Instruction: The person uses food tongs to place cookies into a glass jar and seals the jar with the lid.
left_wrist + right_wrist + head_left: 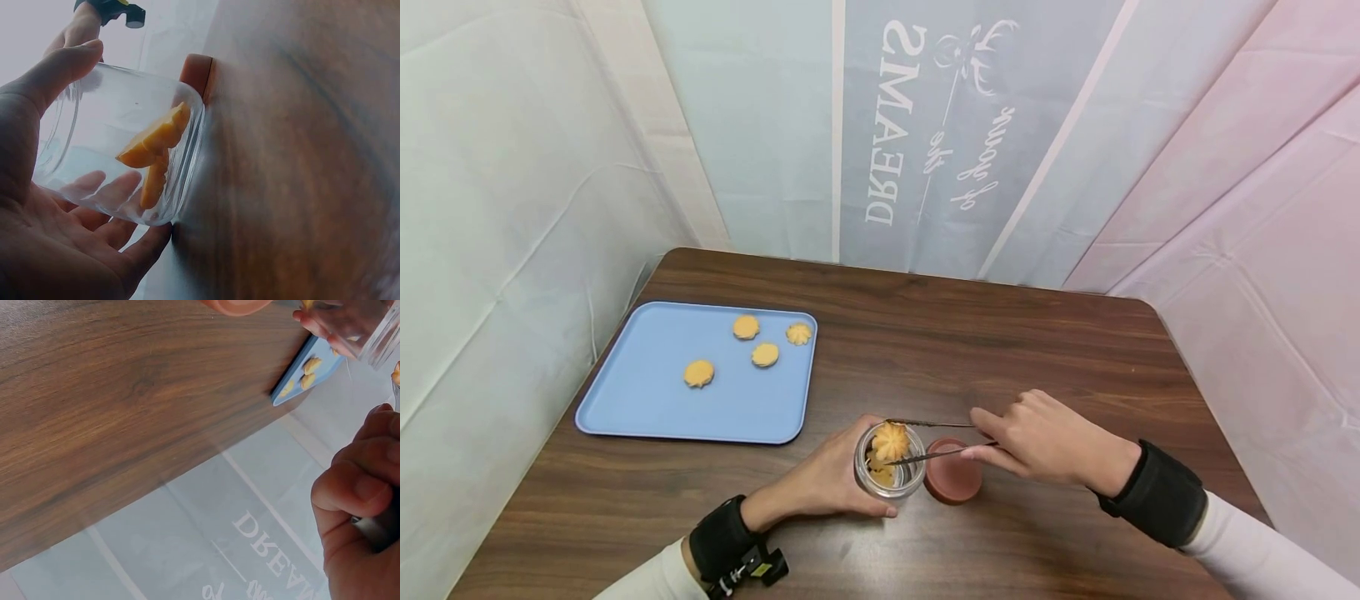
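My left hand [827, 475] grips a clear glass jar [119, 112], with the thumb on one side and the fingers round the other. In the left wrist view, two cookies [156, 137] lie inside at the jar's bottom. Metal tongs [936, 452] are held in my right hand [1037, 437], and their tips have a flower-shaped cookie [891, 442] between them, right over the jar's mouth. The right wrist view has the right hand [362, 494] curled round the tongs' handle, with most of the tongs out of frame.
A reddish-brown lid [953, 472] lies on the wooden table [985, 350], just right of the jar. To the left, a blue tray [640, 367] carries several cookies [765, 355]. Hanging fabric surrounds the table's back and sides.
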A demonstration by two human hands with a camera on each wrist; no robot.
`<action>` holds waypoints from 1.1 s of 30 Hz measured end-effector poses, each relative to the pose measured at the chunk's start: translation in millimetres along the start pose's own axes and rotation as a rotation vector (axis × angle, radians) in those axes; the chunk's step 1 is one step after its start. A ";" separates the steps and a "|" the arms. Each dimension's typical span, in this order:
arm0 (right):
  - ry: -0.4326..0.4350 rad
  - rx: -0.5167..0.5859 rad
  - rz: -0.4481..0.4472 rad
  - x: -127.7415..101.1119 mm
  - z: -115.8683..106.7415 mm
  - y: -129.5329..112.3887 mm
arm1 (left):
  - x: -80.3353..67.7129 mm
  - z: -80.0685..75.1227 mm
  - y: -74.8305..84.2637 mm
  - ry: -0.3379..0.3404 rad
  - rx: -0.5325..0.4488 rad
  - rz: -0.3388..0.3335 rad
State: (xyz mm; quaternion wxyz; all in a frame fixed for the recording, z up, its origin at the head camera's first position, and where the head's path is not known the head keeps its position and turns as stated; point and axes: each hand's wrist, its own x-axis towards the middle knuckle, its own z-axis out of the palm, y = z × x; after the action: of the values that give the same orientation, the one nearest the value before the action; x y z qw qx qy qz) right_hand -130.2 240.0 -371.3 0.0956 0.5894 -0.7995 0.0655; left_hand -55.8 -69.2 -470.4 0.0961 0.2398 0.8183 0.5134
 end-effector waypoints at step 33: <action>0.021 0.034 0.077 -3.8 0.8 -2.6 | 1.1 0.7 -2.5 0.003 -0.018 0.070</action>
State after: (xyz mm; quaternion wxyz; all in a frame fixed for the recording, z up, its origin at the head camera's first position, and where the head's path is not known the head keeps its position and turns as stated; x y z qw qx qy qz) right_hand -126.7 242.5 -373.0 0.0913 0.5591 -0.8193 0.0889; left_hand -57.2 -69.1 -472.8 0.0790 0.2669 0.8050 0.5240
